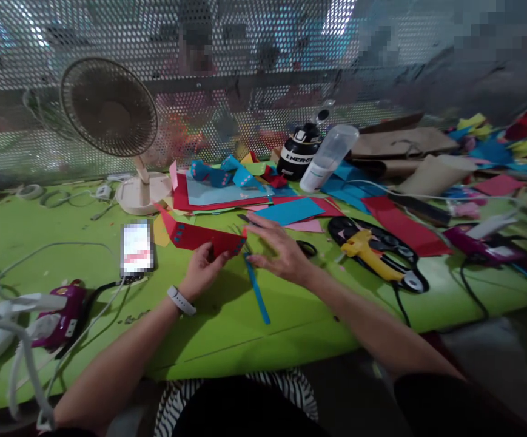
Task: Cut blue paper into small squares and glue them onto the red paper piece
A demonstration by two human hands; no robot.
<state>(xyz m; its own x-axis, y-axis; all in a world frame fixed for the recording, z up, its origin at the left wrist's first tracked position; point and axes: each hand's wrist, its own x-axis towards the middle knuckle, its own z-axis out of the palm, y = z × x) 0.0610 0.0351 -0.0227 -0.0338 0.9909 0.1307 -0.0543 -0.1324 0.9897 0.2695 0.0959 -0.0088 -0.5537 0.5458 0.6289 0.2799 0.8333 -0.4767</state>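
Note:
A folded red paper piece [199, 235] with small blue marks near both ends is pinched in my left hand [203, 270], which wears a white wristband. My right hand [281, 249] is just to the right of it, fingers spread, near some thin dark prongs or tips that are too blurred to identify. Below my right fingertips a narrow blue strip [258, 291] lies on the green table [218, 346]. A blue paper rectangle [293, 210] lies behind my right hand. Partly hidden by that hand are black scissor handles [307, 247].
A yellow glue gun [372, 255] rests on a black holder at right. Phone [136, 250] and fan [140, 191] stand or lie at left. Behind are a black bottle [297, 152], a clear bottle [329, 159] and coloured paper. Cables run along both sides.

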